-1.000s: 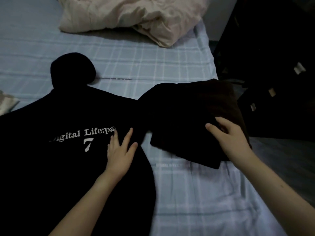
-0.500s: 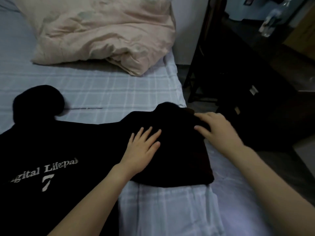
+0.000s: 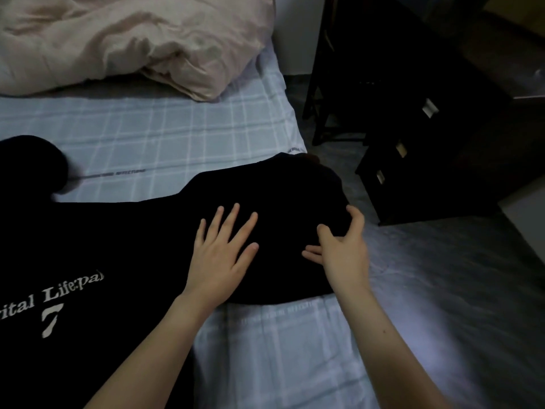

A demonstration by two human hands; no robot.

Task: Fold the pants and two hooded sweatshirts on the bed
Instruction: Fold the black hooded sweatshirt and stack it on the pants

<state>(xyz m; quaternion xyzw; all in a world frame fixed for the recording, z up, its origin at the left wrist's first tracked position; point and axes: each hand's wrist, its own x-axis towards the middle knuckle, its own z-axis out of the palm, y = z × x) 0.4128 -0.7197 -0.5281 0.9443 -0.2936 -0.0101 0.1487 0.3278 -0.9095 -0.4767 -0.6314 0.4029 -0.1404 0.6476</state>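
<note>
Two black garments blur together: the printed hoodie and a folded bundle. My left hand lies flat on them, fingers spread; right hand loosely splayed. Print's cut off at left.

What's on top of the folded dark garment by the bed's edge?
Left hand lies flat on the folded garment; right hand spreads over its right side. Fabric beneath them is hidden.

A sweatshirt lies spread on the left of the bed, its hood pointing far. Touching its right side, a folded bundle sits at the bed's right edge. The left hand lies flat on the bundle, and the right hand touches its right side. A duvet lies at the far end. A drawer unit stands on the floor to the right of the bed.
</note>
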